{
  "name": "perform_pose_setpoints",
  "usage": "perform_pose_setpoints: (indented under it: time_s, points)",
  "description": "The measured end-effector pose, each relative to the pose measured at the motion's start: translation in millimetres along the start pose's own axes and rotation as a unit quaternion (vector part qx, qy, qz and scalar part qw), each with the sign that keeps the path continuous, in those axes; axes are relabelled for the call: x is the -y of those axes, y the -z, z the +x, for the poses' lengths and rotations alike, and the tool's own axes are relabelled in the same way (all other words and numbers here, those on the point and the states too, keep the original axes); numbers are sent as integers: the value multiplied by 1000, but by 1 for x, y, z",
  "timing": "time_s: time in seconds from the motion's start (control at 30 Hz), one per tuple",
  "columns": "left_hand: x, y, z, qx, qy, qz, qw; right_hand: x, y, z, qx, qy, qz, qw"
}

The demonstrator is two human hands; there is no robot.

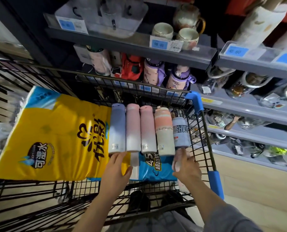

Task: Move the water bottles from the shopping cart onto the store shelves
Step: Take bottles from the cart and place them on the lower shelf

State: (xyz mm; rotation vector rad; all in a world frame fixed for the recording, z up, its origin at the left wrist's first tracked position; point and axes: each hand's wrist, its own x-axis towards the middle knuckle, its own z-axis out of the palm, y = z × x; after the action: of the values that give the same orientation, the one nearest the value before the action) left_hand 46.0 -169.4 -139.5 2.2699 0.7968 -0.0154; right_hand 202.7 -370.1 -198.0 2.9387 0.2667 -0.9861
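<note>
Presently held in the shopping cart point(204, 131), catalogued left to right: one yellow tissue pack point(52, 136) lying flat; on its right end, a row of five water bottles side by side, touching — lavender bottle point(117, 128), two pink bottles point(132, 128) and point(147, 129), peach-and-cream bottle point(163, 131), and grey lettered bottle point(180, 131) against the cart's right wire wall. All five lie on their sides, long axes parallel, running away from the person, caps toward the store shelves point(249, 113) and bases toward the hands. Left hand point(118, 164): fingers loosely spread, holding nothing, fingertips at the base of the lavender bottle. Right hand point(187, 166): curled around a pale pink bottle point(178, 162), blurred, near the cart's right wall; its orientation cannot be told. Risks, as judged: the lying bottles are round and unsecured, so lifting one from the row could set its neighbours rolling off the soft pack; the held bottle could knock the wire wall on the way out; the shelves are already crowded with bottles and mugs, so careless placing could topple stock.
</note>
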Motion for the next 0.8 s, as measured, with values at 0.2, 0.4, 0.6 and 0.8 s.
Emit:
perform_pose_setpoints:
  time_s: [0.2, 0.4, 0.6, 0.8]
  points:
    - [7, 0, 0, 3, 12, -5, 1000, 4, -1, 2, -15, -16, 13, 1000]
    - [4, -3, 3, 5, 16, -2, 1000, 1, 8, -7, -57, -22, 68, 996]
    - [5, 3, 8, -3, 72, -38, 997, -10, 18, -23, -79, 15, 188, 979]
    - [2, 18, 48, -39, 81, -82, 993, -9, 36, -46, -135, 59, 309, 940]
